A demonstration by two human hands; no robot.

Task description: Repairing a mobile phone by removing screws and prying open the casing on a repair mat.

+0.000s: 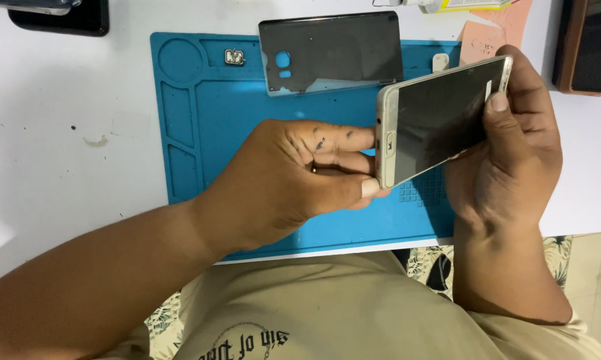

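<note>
Both hands pinch the smartphone (440,120) above the blue mat (200,133): right hand (507,153) steadies the top, left hand (294,180) grips the bottom edge. Removed back cover (334,53) lies flat behind.

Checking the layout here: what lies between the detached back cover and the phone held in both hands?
Only bare blue mat shows between the back cover and the phone in the head view; they nearly overlap.

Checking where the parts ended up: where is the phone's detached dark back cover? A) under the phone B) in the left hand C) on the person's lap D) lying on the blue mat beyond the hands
D: the back cover lies flat at the blue mat's far edge, apart from both hands, which hold the phone.
</note>
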